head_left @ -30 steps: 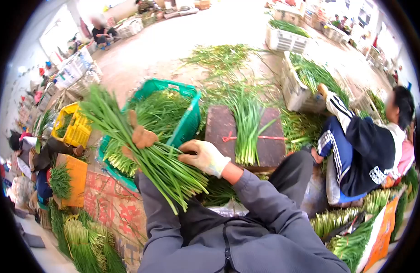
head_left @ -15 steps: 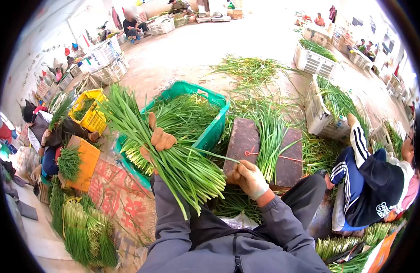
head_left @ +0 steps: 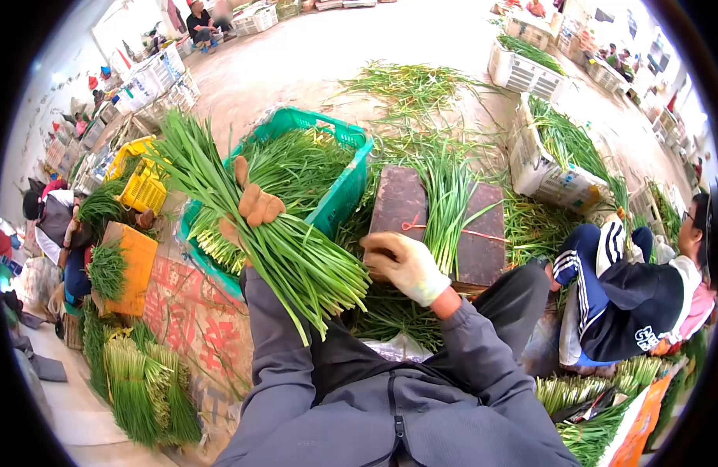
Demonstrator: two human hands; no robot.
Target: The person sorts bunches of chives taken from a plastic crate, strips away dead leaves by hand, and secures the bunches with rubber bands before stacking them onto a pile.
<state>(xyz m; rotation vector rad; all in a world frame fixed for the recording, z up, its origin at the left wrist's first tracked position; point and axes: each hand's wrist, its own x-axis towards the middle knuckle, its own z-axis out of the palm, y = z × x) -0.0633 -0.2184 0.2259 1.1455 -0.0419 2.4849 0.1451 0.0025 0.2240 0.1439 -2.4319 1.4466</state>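
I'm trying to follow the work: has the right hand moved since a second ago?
Yes: against the dark brown block, the right hand has shifted rightward, its fingertips going from well left of the block to near its left edge.

The bunch of long green stalks [head_left: 316, 265] is thick, and the left hand [head_left: 254, 206] grips it around the middle. It is held in a slanted position: the leafy tops point to the far left, and the cut ends point to the near right. The leaves are narrow and bright green, and they spread a little at the top. The lower ends are paler and open like a fan, quite uneven. Some stalks stick out longer at the near side. The right hand [head_left: 405, 265] is just beside the pale ends.
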